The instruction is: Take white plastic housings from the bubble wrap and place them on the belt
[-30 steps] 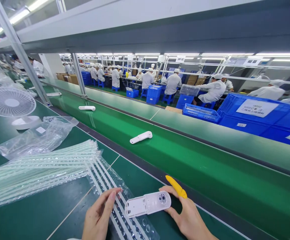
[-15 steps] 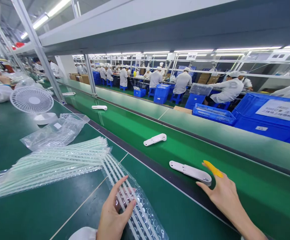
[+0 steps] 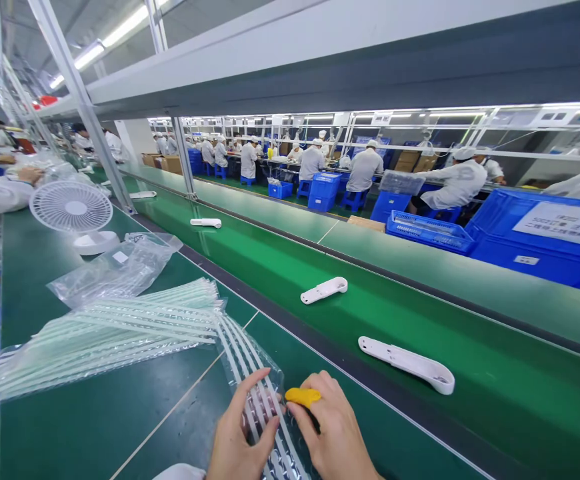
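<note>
The strip sheet [image 3: 235, 348] is held over the near part of the green desk [image 3: 170, 407] by the left hand [image 3: 253, 427], its grip curved around the sheet, with the thumb laid on the front and fingertips seen through the clear film behind. By the right hand [image 3: 327, 427] the sheet's right edge is met; its thumb and a finger covered by a smooth yellow finger cot [image 3: 303, 397] are brought close together there, but whether film is pinched between them cannot be told. Glossy, flexible film is lined with narrow, straight, pale strips and dotted with rounded shapes. The sheet's far end is set against a fanned stack of similar sheets [image 3: 125, 327], pale green and shiny. A crumpled clear bag [image 3: 137, 267] is placed beyond. On the smooth green belt [image 3: 395, 307], an elongated, round-ended white plastic part [image 3: 405, 362] is seen.
</note>
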Demonstrator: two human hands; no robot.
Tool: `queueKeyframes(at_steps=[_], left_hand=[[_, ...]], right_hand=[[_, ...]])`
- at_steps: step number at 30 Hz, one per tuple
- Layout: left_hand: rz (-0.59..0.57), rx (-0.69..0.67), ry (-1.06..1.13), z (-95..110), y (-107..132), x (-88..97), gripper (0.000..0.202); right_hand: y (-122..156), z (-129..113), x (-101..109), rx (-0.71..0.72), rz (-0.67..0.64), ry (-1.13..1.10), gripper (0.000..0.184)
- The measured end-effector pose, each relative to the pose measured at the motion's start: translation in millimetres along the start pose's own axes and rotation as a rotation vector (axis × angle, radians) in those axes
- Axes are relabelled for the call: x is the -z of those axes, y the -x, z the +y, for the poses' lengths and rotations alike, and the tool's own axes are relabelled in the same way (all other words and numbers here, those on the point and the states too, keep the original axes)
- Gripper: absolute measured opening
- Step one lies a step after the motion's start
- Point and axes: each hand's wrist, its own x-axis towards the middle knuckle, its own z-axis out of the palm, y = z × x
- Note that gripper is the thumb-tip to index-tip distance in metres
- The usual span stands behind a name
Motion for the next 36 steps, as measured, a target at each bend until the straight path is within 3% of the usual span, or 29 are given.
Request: queueKeyframes(at_steps=[6,10,14,19,27,32,36], left_hand=[[0.116,-0.245,-0.151,-15.7,4.8,-10.6,0.038],[0.122,-0.369,-0.262,-16.9,5.1,-11.4,0.042],[0.098,-0.429,-0.269,-14.1,4.1,-9.8,0.044],[0.114,-0.35,-0.229,-11.0,2.7,-8.7,0.042],[0.029,-0.234,-0.165,-1.5,-4.5,-0.7,0.038],[-0.127,-0.098,0.008,7.5,-9.7,9.1,0.041],[-0.206,0.011,0.21,19.8,-22.8,22.7,0.043]], right_hand=[[7.1,8.0,-3.7,0.0,-0.109,-0.021,0.019],[9.6,9.0,-8.3,-0.027,-0.097,0.022,0.022],[9.6,12.6,-8.8,0.037,-0.044,0.014,0.024],[6.5,16.1,-3.2,0.094,-0.058,-0.053,0.018],[4.5,16.1,-4.0,0.025,0.054,-0.204,0.026],[-0.3,39.4,11.5,-0.297,-0.046,-0.46,0.03],[-3.3,60.5,22.0,-0.476,0.019,-0.548,0.037]])
